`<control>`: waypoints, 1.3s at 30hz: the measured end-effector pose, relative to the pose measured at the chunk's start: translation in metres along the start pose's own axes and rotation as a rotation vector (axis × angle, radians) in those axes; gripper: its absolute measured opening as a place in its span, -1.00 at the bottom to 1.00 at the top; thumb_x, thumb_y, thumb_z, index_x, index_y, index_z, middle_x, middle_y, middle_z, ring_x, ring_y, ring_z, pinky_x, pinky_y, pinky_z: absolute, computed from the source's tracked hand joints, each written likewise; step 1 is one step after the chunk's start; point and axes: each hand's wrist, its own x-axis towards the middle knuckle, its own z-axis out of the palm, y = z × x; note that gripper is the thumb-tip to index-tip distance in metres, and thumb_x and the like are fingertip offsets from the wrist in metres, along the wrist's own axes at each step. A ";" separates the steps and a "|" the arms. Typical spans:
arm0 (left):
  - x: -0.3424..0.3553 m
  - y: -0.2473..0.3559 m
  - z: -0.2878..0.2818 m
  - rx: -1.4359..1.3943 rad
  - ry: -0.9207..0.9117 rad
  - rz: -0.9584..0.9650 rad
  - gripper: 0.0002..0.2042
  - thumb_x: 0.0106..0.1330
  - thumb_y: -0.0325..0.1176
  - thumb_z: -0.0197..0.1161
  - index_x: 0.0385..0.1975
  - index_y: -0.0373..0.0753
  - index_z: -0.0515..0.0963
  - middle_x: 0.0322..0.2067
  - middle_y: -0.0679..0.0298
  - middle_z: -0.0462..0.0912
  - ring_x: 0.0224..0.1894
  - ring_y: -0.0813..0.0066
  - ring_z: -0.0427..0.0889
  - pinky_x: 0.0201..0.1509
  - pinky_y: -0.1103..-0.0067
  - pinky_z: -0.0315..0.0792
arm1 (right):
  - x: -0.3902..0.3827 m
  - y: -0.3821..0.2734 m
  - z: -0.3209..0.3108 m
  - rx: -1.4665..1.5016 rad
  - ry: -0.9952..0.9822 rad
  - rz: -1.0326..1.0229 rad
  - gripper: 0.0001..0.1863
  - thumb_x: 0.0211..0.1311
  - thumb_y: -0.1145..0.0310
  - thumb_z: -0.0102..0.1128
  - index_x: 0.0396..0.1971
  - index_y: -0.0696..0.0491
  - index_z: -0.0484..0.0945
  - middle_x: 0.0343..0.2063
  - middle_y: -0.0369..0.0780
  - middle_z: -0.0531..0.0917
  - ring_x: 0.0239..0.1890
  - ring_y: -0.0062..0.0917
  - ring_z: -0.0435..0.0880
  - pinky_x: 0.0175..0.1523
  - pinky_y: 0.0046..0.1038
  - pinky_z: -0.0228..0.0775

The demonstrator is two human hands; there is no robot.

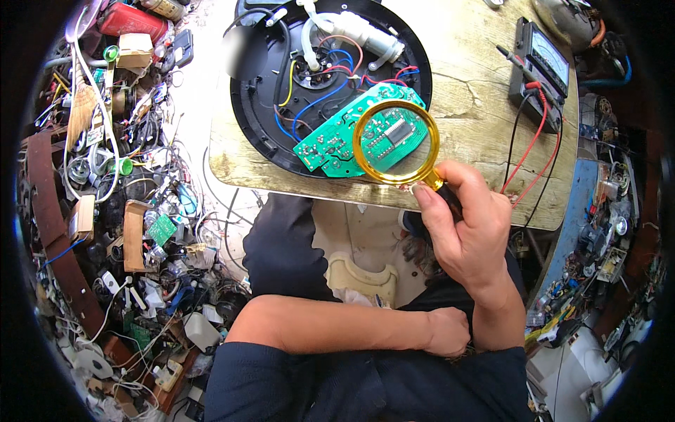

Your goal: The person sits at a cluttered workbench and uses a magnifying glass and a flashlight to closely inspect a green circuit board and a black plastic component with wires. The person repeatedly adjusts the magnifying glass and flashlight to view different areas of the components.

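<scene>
My right hand (467, 225) is wrapped round the handle of a magnifying glass (432, 171) with a gold rim. Its lens sits over the right part of a green circuit board (337, 144), making a long chip and its traces look larger. The board rests tilted on a round black plastic housing (261, 149). Coloured wires run from it toward a white motor-like pump (358, 33) with tubing. My left forearm lies across my lap. My left hand (448, 332) is curled closed beside my right forearm, touching nothing on the table.
On the wooden table's (474, 130) right side stands an analogue multimeter (545, 63) with red and black leads hanging over the edge. Piles of loose parts and cables (151, 211) crowd the floor at left. More scrap parts (605, 239) lie at right.
</scene>
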 end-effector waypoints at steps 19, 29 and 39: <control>0.014 0.002 0.011 -0.033 -0.104 -0.014 -0.71 0.25 -0.11 0.26 -0.40 -0.17 0.81 -0.29 0.12 0.82 -0.13 0.09 0.79 -0.03 0.25 0.62 | -0.003 0.003 -0.008 0.021 0.014 -0.093 -0.69 0.19 0.47 0.51 -0.13 0.18 0.59 -0.45 -0.16 0.72 -0.62 -0.38 0.69 -0.50 -0.40 0.47; 0.014 0.005 0.012 -0.131 -0.080 -0.094 -0.72 0.28 -0.17 0.21 -0.44 -0.17 0.81 -0.33 0.15 0.81 -0.18 0.10 0.79 -0.05 0.24 0.62 | -0.003 0.004 -0.009 0.034 0.028 -0.135 -0.68 0.20 0.45 0.51 -0.12 0.18 0.58 -0.42 -0.16 0.73 -0.60 -0.38 0.69 -0.49 -0.39 0.49; 0.011 0.008 0.000 -0.085 -0.132 -0.083 -0.73 0.34 -0.22 0.18 -0.37 -0.13 0.83 -0.30 0.23 0.83 -0.17 0.17 0.79 -0.08 0.30 0.62 | -0.003 0.004 -0.010 0.029 0.035 -0.148 -0.69 0.20 0.45 0.51 -0.14 0.19 0.58 -0.43 -0.16 0.72 -0.62 -0.39 0.67 -0.52 -0.40 0.45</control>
